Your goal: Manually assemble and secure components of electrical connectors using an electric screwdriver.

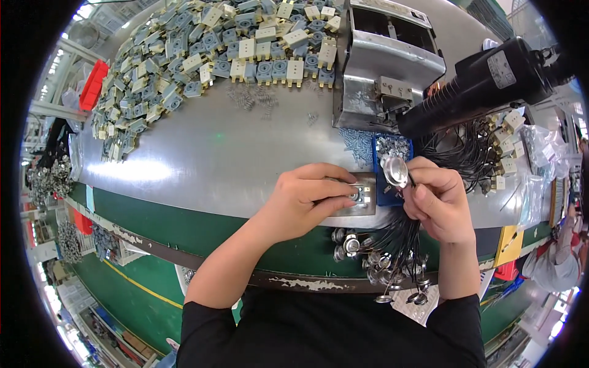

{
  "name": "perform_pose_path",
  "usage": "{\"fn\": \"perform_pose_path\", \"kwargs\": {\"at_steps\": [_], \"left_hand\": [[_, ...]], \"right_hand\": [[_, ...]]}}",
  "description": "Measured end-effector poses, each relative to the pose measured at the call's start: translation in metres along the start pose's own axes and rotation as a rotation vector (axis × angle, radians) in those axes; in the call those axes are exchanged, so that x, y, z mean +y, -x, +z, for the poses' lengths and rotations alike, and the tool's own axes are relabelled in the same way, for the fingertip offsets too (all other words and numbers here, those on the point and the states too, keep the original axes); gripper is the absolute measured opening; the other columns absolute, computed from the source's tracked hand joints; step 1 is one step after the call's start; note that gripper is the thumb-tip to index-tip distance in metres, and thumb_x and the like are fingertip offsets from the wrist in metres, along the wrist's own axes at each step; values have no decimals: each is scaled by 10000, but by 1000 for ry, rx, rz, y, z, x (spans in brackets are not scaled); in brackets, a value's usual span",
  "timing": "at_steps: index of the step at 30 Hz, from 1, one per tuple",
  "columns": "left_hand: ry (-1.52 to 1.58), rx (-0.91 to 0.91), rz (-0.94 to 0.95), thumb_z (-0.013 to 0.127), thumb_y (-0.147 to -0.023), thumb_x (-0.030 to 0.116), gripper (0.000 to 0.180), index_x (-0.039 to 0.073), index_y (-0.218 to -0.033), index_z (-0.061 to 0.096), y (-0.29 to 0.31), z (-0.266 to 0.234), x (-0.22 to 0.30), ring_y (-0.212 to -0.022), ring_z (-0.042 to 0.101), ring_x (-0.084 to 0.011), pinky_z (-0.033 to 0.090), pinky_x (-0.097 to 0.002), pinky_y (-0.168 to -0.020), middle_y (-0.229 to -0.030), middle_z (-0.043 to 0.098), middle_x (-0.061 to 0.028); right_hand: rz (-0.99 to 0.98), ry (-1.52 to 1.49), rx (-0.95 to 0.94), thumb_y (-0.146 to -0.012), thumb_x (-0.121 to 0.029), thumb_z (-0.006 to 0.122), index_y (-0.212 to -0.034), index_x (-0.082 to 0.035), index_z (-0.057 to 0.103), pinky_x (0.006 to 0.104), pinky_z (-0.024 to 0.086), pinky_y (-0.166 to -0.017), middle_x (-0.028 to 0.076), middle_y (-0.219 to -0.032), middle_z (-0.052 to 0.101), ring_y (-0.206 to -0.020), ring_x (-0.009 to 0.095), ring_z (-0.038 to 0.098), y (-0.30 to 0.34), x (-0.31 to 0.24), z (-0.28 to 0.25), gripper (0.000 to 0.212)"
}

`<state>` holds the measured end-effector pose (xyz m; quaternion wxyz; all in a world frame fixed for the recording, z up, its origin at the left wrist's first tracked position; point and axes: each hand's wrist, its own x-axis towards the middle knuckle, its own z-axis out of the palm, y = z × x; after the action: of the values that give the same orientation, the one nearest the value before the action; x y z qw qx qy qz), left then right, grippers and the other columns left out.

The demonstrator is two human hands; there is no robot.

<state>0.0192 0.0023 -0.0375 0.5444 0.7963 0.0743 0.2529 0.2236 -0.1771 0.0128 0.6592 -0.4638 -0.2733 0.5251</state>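
My left hand (pixel 300 197) is closed around a small grey block with metal terminals (pixel 361 195), its fingertips gripping the block's left side. Beneath the block lies a flat metal plate (pixel 367 210) on the bench. To the right, my right hand (pixel 443 199) is raised and pinches a round, shiny metal cap on a black wire (pixel 394 171). The cap hangs over a blue tray (pixel 386 197) of small metal parts. Part of the grey block is hidden under my left fingers.
A large heap of grey-and-cream blocks (pixel 245 49) covers the far left of the steel bench (pixel 184 141). Loose springs (pixel 254 98) and screws (pixel 357 146) lie nearby. A black cylindrical tool (pixel 472 92) slants beside a metal fixture (pixel 386 61). Wired caps (pixel 383 260) hang at the front edge.
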Motion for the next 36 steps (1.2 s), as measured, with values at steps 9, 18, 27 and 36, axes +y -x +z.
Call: {"fn": "perform_pose_path", "kwargs": {"at_steps": [9,18,27,36], "left_hand": [[-41,-36,-102,879,-821,69,224,34,-1030,808,-2,2,3,-746,687,-145,553,-279,-622,-1103,762,-83],[62,100,-43,912,-777,133,428,18,-1163,768,1,-4,8,-728,624,-102,508,-253,-637,-1216,728,-130],[-146,57,189,913,-769,148,394,27,-1110,754,-10,-3,4,-1050,719,-300,577,-399,-900,-1143,745,-128],[-222,63,123,943,-722,144,375,29,-1008,730,-5,15,-1,-1068,723,-328,584,-415,-903,-1073,754,-118]], "right_hand": [[-227,555,116,-908,27,766,-1096,47,777,253,512,-633,147,-1123,705,-764,123,662,7,-3,14,189],[-311,954,4,-868,47,739,-1047,12,800,320,560,-769,133,-1023,745,-888,219,718,-5,-4,31,192],[-279,947,-13,-859,33,756,-1045,-3,808,334,569,-788,140,-1010,748,-886,248,727,-6,-1,32,196],[-258,1045,118,-865,70,726,-1005,7,798,326,566,-757,145,-961,747,-834,257,730,-3,5,33,170]]}}
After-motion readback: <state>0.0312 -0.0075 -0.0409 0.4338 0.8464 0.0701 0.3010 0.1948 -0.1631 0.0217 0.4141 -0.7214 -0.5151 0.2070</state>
